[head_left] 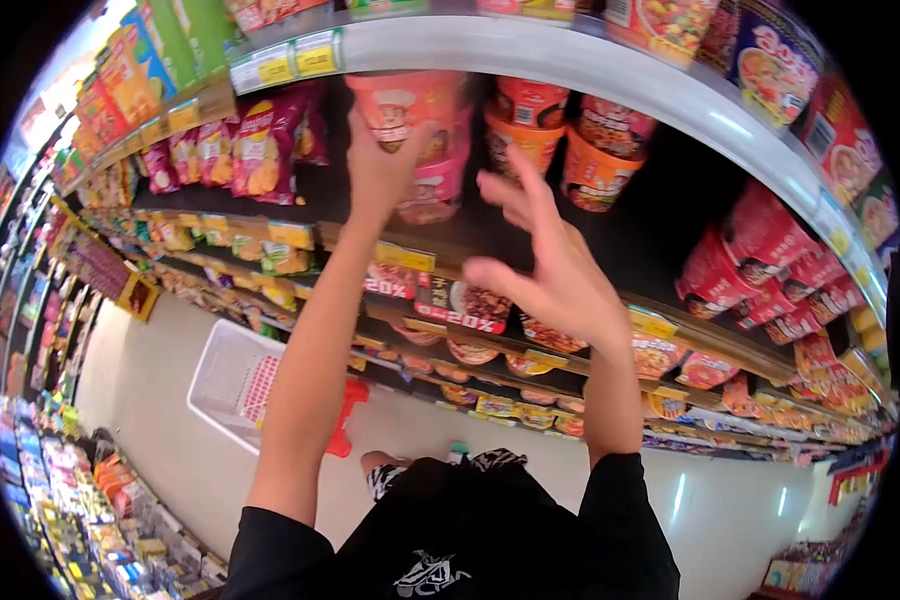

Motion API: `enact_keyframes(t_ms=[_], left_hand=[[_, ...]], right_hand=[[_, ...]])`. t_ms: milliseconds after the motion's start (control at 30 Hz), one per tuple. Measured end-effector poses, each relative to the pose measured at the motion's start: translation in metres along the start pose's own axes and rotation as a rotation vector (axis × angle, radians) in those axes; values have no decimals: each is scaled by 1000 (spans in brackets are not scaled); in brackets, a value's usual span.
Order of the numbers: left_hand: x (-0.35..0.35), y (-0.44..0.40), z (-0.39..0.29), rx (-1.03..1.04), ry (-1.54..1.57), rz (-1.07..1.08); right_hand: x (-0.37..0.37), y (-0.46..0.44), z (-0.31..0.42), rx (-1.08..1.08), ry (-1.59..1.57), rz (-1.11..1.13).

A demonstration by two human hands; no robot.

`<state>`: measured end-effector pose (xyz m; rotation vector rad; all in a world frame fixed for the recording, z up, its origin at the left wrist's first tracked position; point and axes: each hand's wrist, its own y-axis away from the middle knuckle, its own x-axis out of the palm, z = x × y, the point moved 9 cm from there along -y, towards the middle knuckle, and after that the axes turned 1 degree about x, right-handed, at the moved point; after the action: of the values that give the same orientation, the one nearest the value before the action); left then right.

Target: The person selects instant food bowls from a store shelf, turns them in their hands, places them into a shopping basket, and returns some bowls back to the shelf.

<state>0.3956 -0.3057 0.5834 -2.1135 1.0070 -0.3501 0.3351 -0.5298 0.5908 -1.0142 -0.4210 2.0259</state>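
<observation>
My left hand [382,175] is raised to the shelf, its fingers and thumb around the lower part of a pink noodle cup [400,98]. Below and behind that cup stands another pink cup [433,188] on the dark shelf. To the right, my right hand [545,250] is in the air with its fingers apart, holding nothing. Just beyond its fingertips is an orange cup [523,143] with a red cup [532,103] on top. Another orange cup [598,172] stands further right.
A metal shelf edge [520,42] curves above my hands. Purple snack bags [265,150] hang at the left, and red cups [735,262] are stacked at the right. On the floor at lower left is a white basket [210,385] with a red part beside it.
</observation>
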Motion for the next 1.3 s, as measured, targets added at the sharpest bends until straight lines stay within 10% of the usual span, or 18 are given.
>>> enact_keyframes(t_ms=[133,233,433,667,933,1300], left_hand=[[0,1,1,-20,22,-10],[-1,1,-6,-26,10,-11],[0,2,1,-26,5,-9],[-3,0,6,11,-53,-57],[-3,1,13,-35,-55,-27],[-2,1,7,-17,-27,-41]], right_hand=[[-98,50,69,-214,316,-78],[-235,101,130,-302,956,-573],[-474,155,214,-345,1047,-1319],[-764,183,155,186,1315,-936],[-844,175,79,859,1611,-638],[-835,152,49,870,1555,-551]])
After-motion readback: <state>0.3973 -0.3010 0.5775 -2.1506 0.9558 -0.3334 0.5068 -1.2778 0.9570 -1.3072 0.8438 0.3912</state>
